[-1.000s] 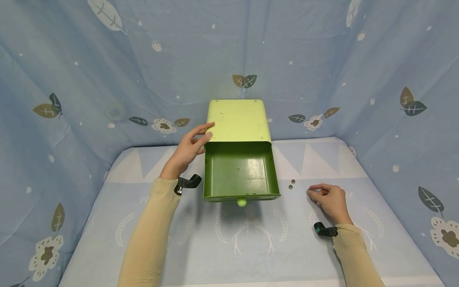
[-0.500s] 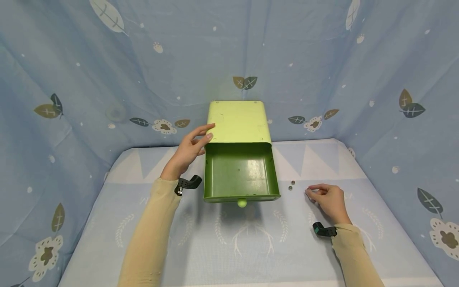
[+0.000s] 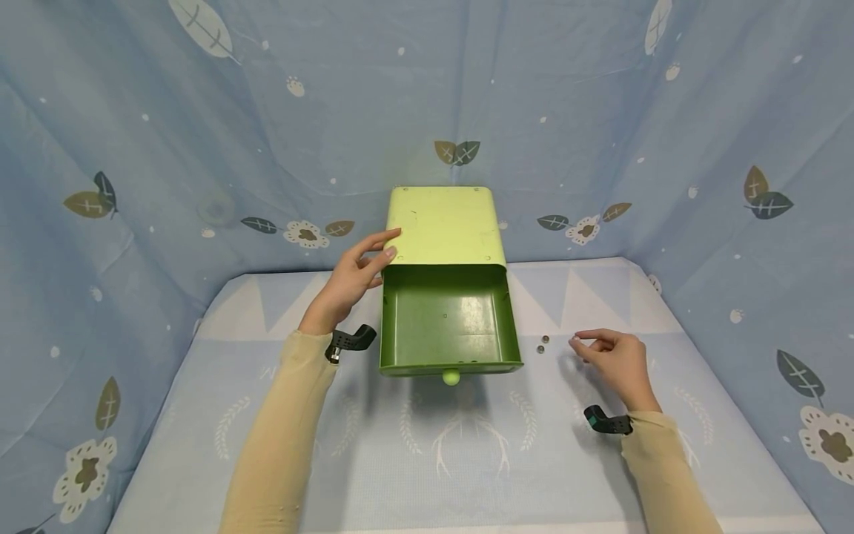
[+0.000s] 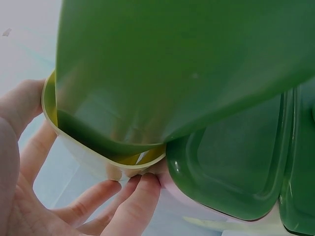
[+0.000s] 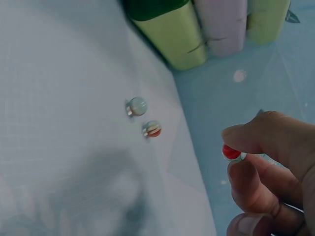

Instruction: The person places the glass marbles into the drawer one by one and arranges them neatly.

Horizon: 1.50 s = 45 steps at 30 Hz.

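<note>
- Your right hand [image 3: 617, 360] is lifted off the cloth-covered table [image 3: 467, 460], with thumb and forefinger closed in a pinch on a small red-and-white bead [image 5: 231, 153]; the other fingers are curled beneath it.
- Two more beads [image 3: 543, 343] lie on the table just left of that hand, close together, between it and the drawer. In the right wrist view one is pale [image 5: 137, 105] and the other red-striped [image 5: 152, 129], nearly touching.
- Your left hand [image 3: 350, 278] rests against the left side of the light green box [image 3: 443, 222], fingers fairly straight, with the fingertips [image 4: 142, 184] touching its lower corner; it grips nothing.
- The dark green drawer [image 3: 448, 319] stands pulled out toward you from the box, its round knob [image 3: 451, 377] at the front edge.
- Blue leaf-printed cloth [image 3: 200, 133] hangs behind and to both sides.
</note>
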Available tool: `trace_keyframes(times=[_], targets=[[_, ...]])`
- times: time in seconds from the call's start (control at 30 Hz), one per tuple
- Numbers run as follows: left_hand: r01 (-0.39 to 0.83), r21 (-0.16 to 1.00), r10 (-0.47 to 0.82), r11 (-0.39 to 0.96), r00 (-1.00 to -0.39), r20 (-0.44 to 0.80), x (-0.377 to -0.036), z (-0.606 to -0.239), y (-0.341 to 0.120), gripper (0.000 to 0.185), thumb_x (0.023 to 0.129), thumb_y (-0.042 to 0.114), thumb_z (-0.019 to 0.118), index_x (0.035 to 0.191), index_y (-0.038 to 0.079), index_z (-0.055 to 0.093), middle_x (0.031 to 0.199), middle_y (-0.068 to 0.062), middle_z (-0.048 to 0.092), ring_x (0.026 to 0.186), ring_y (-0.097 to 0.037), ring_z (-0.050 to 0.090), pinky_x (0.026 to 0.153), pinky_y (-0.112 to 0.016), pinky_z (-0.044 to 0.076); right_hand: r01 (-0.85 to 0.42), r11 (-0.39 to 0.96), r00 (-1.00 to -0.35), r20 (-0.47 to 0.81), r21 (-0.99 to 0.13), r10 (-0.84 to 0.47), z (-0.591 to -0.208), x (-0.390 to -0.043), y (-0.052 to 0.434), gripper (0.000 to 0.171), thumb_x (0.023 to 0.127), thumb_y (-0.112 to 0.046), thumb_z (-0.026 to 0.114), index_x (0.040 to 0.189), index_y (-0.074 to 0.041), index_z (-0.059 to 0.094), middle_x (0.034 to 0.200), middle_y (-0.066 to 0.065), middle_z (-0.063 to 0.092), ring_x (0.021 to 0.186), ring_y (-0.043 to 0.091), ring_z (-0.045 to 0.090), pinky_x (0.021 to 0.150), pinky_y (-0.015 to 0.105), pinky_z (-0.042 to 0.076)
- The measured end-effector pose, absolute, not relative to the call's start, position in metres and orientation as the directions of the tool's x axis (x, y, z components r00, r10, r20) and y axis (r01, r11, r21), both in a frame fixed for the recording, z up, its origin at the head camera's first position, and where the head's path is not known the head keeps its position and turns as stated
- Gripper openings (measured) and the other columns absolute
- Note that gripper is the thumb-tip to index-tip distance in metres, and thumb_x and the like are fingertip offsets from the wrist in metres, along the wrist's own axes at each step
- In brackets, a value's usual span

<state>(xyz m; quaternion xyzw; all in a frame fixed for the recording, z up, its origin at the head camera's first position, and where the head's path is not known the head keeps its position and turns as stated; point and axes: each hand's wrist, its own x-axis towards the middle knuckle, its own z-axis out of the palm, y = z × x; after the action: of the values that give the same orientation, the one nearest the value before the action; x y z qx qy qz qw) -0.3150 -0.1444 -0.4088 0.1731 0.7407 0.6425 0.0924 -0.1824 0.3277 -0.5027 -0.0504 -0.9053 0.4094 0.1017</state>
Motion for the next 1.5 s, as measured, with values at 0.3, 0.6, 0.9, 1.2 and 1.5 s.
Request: trace_keyframes(times=[0.3,0.6,0.9,1.2,1.5], targets=[[0.138,0.984,0.380,0.112,-0.921,0.086,-0.315,-0.408,-0.143,0.050,0.113,0.044,0.063,0.162,0.034,0.056,0.162,-0.010,0.039,0.142,-0.032,0.051,0.120,-0.065,0.042,-0.107,0.672,-0.958,0.256,-0.732,0.126,-0.473,-0.181,0.314,0.028,0.099,-0.026,0.087,0.115,-0.004,0.085,0.075,0.007,0.071,0.062,0.028,0.065,0.051,0.026,0.047],[0.138,0.984,0.379,0.115,-0.921,0.085,-0.316,-0.409,-0.142,0.050,0.114,0.044,0.062,0.163,0.035,0.055,0.163,-0.010,0.038,0.143,-0.032,0.050,0.120,-0.065,0.042,-0.181,0.668,-0.947,0.311,-0.721,0.079,-0.439,-0.181,0.302,0.024,0.098,-0.025,0.088,0.115,-0.007,0.086,0.075,0.005,0.071,0.062,0.024,0.062,0.050,0.027,0.044],[0.138,0.984,0.386,0.112,-0.919,0.085,-0.315,-0.410,-0.143,0.050,0.114,0.043,0.062,0.163,0.034,0.055,0.163,-0.011,0.038,0.145,-0.033,0.049,0.121,-0.065,0.041,-0.277,0.671,-0.925,0.379,-0.688,0.006,-0.408,-0.180,0.289,0.018,0.098,-0.016,0.088,0.114,-0.008,0.087,0.073,0.002,0.071,0.062,0.026,0.063,0.054,0.024,0.047],[0.130,0.985,0.381,0.114,-0.921,0.078,-0.316,-0.411,-0.144,0.050,0.114,0.043,0.061,0.163,0.034,0.054,0.163,-0.010,0.038,0.146,-0.033,0.049,0.121,-0.065,0.041,-0.332,0.644,-0.918,0.394,-0.689,-0.052,-0.384,-0.182,0.275,0.014,0.097,-0.019,0.089,0.110,-0.014,0.088,0.072,0.000,0.070,0.061,0.018,0.059,0.056,0.022,0.047],[0.129,0.985,0.381,0.114,-0.921,0.077,-0.316,-0.410,-0.144,0.050,0.115,0.042,0.061,0.163,0.033,0.055,0.163,-0.011,0.038,0.146,-0.033,0.049,0.122,-0.065,0.040,-0.409,0.575,-0.906,0.391,-0.708,-0.164,-0.367,-0.187,0.262,0.019,0.094,-0.011,0.091,0.111,-0.018,0.087,0.073,-0.002,0.070,0.058,0.018,0.058,0.054,0.023,0.045]])
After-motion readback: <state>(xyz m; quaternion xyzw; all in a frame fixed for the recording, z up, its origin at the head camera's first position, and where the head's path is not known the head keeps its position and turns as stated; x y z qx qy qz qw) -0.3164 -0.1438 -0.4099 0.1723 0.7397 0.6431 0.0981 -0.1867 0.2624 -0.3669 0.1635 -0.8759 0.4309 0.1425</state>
